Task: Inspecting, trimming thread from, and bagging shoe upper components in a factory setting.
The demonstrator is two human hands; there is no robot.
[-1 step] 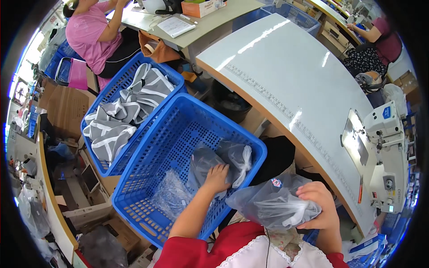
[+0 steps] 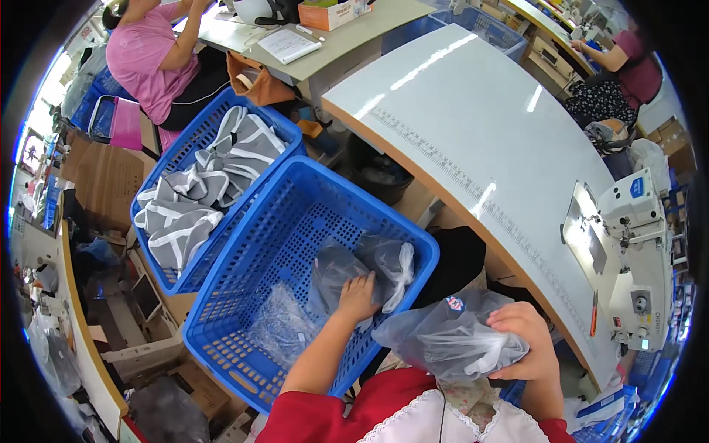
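Observation:
My right hand [image 2: 523, 342] is closed around the gathered end of a clear plastic bag [image 2: 436, 334] with dark grey contents. A small red, white and blue sticker shows on that bag, which is held over my lap beside the front blue basket [image 2: 251, 235]. Inside the basket, my left hand [image 2: 358, 297] has its fingers curled over another filled plastic bag [image 2: 332, 267]; its thumb is not clearly seen. Right of those fingers lies a third filled bag [image 2: 391, 258] with a whitish gathered end. Crumpled clear plastic [image 2: 281, 319] rests on the basket floor nearby.
A second blue basket [image 2: 145, 198] holds grey pieces with white edging. At right is a white ruled table [image 2: 473, 122] with a sewing machine [image 2: 634, 199] and an orange-handled tool [image 2: 594, 316]. One person in pink [image 2: 151, 63] sits at far left, another [image 2: 628, 70] at far right.

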